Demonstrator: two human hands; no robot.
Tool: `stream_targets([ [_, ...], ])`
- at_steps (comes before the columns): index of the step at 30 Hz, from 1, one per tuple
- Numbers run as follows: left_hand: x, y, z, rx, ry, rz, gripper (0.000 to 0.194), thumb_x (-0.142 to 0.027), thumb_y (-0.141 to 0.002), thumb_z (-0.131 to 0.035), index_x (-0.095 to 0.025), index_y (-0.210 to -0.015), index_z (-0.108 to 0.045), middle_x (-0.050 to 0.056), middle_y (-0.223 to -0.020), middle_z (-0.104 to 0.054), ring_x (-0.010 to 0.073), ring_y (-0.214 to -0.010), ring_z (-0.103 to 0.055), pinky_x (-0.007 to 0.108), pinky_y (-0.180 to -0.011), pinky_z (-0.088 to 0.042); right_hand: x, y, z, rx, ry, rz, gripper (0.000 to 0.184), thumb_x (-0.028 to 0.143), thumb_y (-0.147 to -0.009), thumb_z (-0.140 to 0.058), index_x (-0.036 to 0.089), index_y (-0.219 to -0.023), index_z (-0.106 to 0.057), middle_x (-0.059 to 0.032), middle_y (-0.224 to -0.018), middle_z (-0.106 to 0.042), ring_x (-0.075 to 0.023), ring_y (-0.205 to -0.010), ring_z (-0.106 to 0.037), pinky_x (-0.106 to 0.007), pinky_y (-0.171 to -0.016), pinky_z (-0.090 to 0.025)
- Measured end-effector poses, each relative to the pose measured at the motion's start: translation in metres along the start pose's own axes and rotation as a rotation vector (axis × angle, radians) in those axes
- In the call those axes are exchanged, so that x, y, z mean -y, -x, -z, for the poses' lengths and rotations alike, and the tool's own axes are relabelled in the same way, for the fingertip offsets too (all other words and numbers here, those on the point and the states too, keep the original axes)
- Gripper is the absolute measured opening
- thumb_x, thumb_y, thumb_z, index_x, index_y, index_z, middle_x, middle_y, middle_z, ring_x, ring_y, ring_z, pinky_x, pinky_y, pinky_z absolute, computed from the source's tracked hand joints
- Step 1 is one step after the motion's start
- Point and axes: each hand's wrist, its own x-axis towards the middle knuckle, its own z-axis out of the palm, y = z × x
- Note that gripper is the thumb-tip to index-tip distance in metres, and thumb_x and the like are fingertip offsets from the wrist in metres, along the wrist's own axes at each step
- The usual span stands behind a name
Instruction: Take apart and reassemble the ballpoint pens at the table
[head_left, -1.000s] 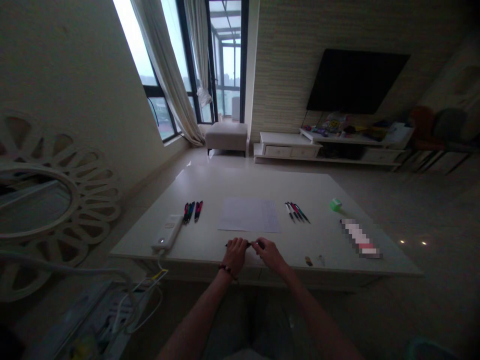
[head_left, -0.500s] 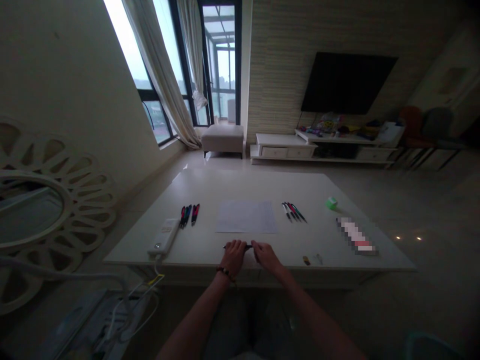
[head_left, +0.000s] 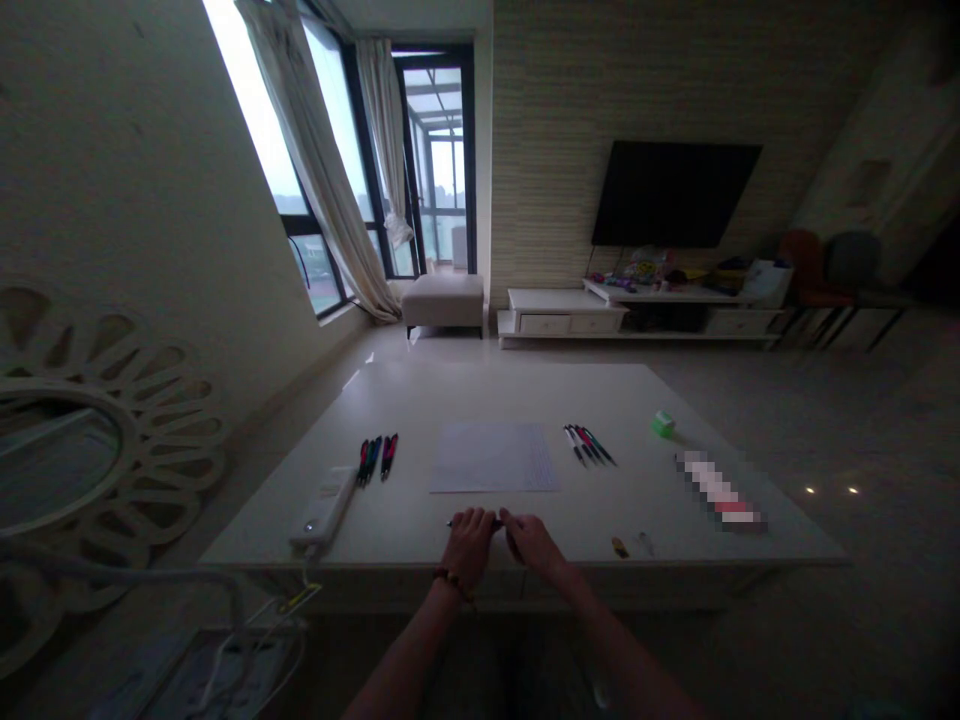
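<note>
My left hand [head_left: 469, 545], with a beaded bracelet at the wrist, is closed around a dark pen [head_left: 450, 523] near the table's front edge. The pen lies roughly level, one end poking out left of my fingers. My right hand [head_left: 531, 542] is closed on the other end, nearly touching the left; its fingertips hide most of that end. Just beyond both hands lies white paper [head_left: 491, 460]. Several pens [head_left: 369, 460] with dark and red barrels lie left of the sheet, and several more pens [head_left: 589, 446] lie to its right.
A white power strip [head_left: 328, 505] with a cable sits at the table's left front. On the right are a small green object [head_left: 663, 424], a blurred-out oblong item [head_left: 720, 490] and a small brownish piece [head_left: 619, 546] near the front edge.
The camera has tilted up, so the table and hands sit lower in the picture. My hands have come slightly closer together, and less of the pen shows between them.
</note>
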Motion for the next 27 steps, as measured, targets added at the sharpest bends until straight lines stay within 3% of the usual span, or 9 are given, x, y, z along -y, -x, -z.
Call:
stream_targets([
  [3,-0.001,0.000,0.001,0.007,-0.002,-0.016,0.013,-0.022,-0.089,-0.040,-0.020,-0.088,-0.052,0.001,-0.082,-0.054,0.0154,-0.078,-0.048,0.030,-0.072,-0.032,0.003,0.001,0.004,-0.011,0.013,0.046,0.050,0.060,-0.079,-0.039,0.015,-0.066,-0.056,0.0009,-0.055,-0.052,-0.0102,-0.050,-0.047,-0.021,-0.050,-0.035],
  [6,0.000,0.002,0.001,0.015,0.001,-0.024,0.011,-0.021,-0.088,-0.041,-0.020,-0.089,-0.052,0.001,-0.083,-0.055,0.0155,-0.079,-0.047,0.030,-0.073,-0.032,0.002,-0.001,0.004,0.021,0.050,0.014,0.057,0.060,-0.083,-0.029,0.016,-0.056,-0.053,0.0010,-0.048,-0.048,-0.0102,-0.047,-0.045,-0.022,-0.051,-0.035],
  [11,0.002,0.004,-0.003,0.010,0.021,-0.008,0.011,-0.016,-0.087,-0.042,-0.020,-0.088,-0.052,0.001,-0.083,-0.055,0.0152,-0.079,-0.047,0.030,-0.073,-0.032,-0.001,-0.004,-0.001,0.043,0.048,0.020,0.046,0.057,-0.081,-0.039,0.016,-0.067,-0.055,0.0005,-0.055,-0.052,-0.0108,-0.049,-0.047,-0.021,-0.049,-0.033],
  [15,0.003,0.005,-0.003,0.015,0.020,0.001,0.014,-0.011,-0.085,-0.042,-0.021,-0.090,-0.052,0.000,-0.085,-0.055,0.0149,-0.080,-0.048,0.030,-0.074,-0.032,0.003,-0.003,-0.001,0.089,0.081,-0.025,0.052,0.055,-0.085,-0.028,0.016,-0.061,-0.053,-0.0003,-0.051,-0.050,-0.0116,-0.048,-0.046,-0.022,-0.048,-0.033],
  [19,0.003,0.006,-0.003,0.004,0.011,0.023,0.015,-0.009,-0.084,-0.042,-0.020,-0.088,-0.051,0.000,-0.084,-0.055,0.0154,-0.080,-0.048,0.031,-0.074,-0.032,0.007,-0.003,-0.001,0.039,0.123,0.051,0.042,0.054,-0.080,-0.043,0.016,-0.066,-0.055,-0.0010,-0.059,-0.054,-0.0117,-0.055,-0.047,-0.022,-0.052,-0.033],
  [24,0.003,0.007,-0.005,-0.031,0.008,0.041,0.018,-0.007,-0.082,-0.043,-0.020,-0.092,-0.052,0.001,-0.084,-0.057,0.0152,-0.081,-0.050,0.030,-0.074,-0.034,0.010,-0.003,-0.003,0.184,0.042,-0.058,0.055,0.057,-0.085,-0.027,0.016,-0.062,-0.055,0.0014,-0.046,-0.045,-0.0102,-0.042,-0.041,-0.022,-0.046,-0.031],
  [27,0.004,0.008,-0.007,-0.042,0.012,0.030,0.019,-0.008,-0.081,-0.044,-0.020,-0.093,-0.051,0.001,-0.086,-0.058,0.0155,-0.081,-0.051,0.031,-0.075,-0.035,0.012,0.002,0.000,0.126,0.106,0.040,0.048,0.055,-0.083,-0.034,0.016,-0.069,-0.058,-0.0016,-0.056,-0.054,-0.0118,-0.052,-0.047,-0.023,-0.053,-0.033],
])
